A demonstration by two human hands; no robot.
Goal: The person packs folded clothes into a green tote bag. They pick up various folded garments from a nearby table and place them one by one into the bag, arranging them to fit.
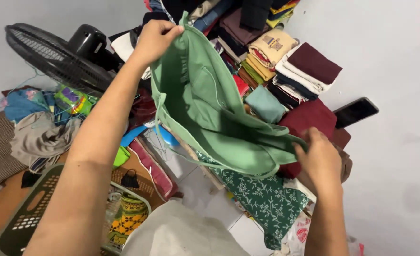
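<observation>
The left hand [155, 40] was raised high, its grip pinched shut on the top edge of a green garment [210, 109]. The right hand [320, 161] sat lower and to the right, its grip closed on the garment's lower hem, so the cloth hung stretched on a slant between the 2 hands, above the floor.

Behind the garment lay stacks of folded clothes [286, 61] in cream, maroon, yellow and dark colours, ranged along the white wall. A dark phone [356, 112] lay just beside a maroon folded piece. Under the garment spread a dark green floral cloth [267, 201]. To the left stood a black fan [58, 54], tilted, with loose crumpled clothes near it. A green laundry basket [25, 218] sat at the lower left, partly hidden by the left forearm.
</observation>
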